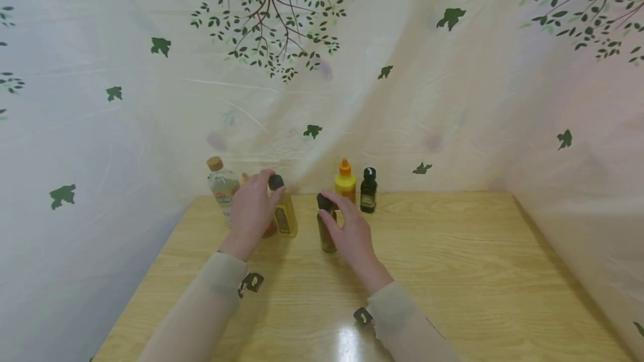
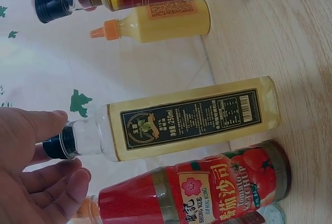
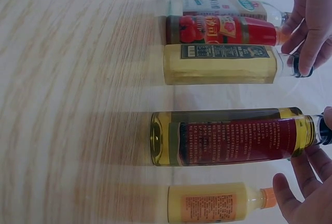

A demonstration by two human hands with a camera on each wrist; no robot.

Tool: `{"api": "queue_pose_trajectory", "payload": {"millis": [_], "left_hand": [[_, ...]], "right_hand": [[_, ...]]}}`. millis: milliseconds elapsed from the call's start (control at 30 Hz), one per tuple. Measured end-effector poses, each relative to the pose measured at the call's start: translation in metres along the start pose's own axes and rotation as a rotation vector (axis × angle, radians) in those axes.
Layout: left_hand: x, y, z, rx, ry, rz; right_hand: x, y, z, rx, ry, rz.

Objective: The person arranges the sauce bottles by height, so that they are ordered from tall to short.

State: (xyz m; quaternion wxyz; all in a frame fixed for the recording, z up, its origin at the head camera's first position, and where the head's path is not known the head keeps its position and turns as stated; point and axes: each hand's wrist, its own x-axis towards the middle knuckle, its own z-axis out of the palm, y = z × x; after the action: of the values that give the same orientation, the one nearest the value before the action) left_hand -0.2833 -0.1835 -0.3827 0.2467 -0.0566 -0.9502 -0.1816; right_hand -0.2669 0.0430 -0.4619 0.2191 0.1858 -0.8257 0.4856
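The tall oil bottle (image 3: 238, 141) is upright at six o'clock in the head view, the square oil bottle (image 2: 192, 117) at seven. Either could topple, since each is held only near the top: a sideways tug there would tip the base. The square one might also knock the ketchup bottle (image 2: 223, 187) just beside it, at nine o'clock. The right hand's (image 1: 352, 233) grip is pinched around the tall bottle's top, the left hand's (image 1: 253, 205) around the square one's; both arms (image 1: 201, 312) reach forward over the surface (image 1: 427, 272), from five and seven o'clock.
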Motion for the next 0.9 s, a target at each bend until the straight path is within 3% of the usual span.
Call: {"api": "queue_pose_trajectory", "payload": {"millis": [333, 633, 900], "left_hand": [[-0.0012, -0.0020, -0.0066, -0.056, -0.025, 0.009], [-0.0013, -0.0032, -0.0053, -0.054, -0.038, 0.014], [0.0012, -0.0047, -0.0003, -0.061, -0.025, 0.027]], "right_hand": [[0.0007, 0.0013, 0.0011, -0.007, -0.007, -0.007], [0.0008, 0.0009, 0.0023, -0.009, 0.006, -0.031], [0.0031, 0.0002, -0.0003, -0.008, -0.009, 0.007]]}}
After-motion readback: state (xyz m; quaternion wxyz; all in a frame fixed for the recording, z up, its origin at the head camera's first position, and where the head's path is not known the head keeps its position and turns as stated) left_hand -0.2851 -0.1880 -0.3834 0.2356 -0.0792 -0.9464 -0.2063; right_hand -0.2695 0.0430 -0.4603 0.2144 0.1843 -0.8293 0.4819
